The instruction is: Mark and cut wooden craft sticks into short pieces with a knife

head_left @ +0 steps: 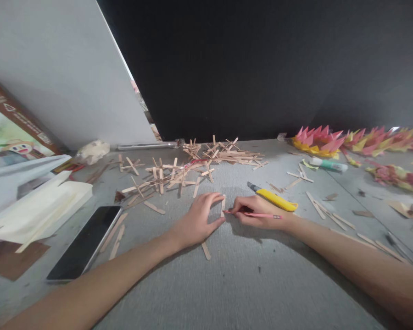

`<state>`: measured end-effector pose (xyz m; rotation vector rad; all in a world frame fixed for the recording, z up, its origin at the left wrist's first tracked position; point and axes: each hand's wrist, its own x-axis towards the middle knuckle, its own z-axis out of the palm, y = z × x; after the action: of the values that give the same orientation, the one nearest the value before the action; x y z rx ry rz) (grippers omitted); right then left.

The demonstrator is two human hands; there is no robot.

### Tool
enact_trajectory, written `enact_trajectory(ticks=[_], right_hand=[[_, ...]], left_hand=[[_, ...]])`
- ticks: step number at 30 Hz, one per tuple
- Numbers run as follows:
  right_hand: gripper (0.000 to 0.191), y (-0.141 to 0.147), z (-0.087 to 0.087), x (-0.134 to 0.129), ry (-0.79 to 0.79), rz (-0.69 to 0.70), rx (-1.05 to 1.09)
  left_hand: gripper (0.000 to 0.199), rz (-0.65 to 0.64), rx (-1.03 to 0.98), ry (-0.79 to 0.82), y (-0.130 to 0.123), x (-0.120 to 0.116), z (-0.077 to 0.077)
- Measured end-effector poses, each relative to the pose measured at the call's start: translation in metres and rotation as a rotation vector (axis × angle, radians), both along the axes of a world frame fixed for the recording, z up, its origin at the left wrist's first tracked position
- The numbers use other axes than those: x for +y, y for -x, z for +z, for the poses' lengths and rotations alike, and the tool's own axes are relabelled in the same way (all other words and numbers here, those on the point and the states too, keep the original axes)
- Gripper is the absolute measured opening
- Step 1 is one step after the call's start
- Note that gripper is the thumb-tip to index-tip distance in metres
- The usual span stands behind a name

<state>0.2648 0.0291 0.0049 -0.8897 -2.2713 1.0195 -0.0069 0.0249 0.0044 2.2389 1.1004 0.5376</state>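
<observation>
My left hand (201, 217) steadies a small wooden craft stick (223, 205) upright in view on the grey table, fingers at its far end and thumb by its near end. In my right hand (253, 211) is a pink pencil (265, 215), its tip at the lower part of that stick. A yellow box cutter (277, 200) lies just beyond my right wrist, its grey end pointing away to the left. Another loose craft stick (205, 251) rests below my left hand.
Beyond my hands, crossed sticks (181, 176) and a stick pile (239, 155) spread before a dark panel (261, 68). A phone (86, 243) and white carton (65, 201) lie left. Rightward are a glue stick (328, 164), loose sticks and a pink-yellow paper ornament (318, 142).
</observation>
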Motion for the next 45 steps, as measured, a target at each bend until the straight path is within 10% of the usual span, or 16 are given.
enact_trajectory(ticks=[7,16,45], right_hand=[[0.030,-0.001,-0.009,0.003,0.043,-0.140,0.134],[0.044,0.002,-0.005,0.002,-0.328,-0.236,0.082],[0.010,0.006,-0.007,-0.001,-0.285,-0.168,0.099]], left_hand=[[0.059,-0.004,-0.003,-0.008,0.001,0.002,-0.002],[0.051,-0.014,0.007,-0.057,0.000,0.000,0.000],[0.058,0.008,0.006,-0.018,-0.001,0.000,0.001]])
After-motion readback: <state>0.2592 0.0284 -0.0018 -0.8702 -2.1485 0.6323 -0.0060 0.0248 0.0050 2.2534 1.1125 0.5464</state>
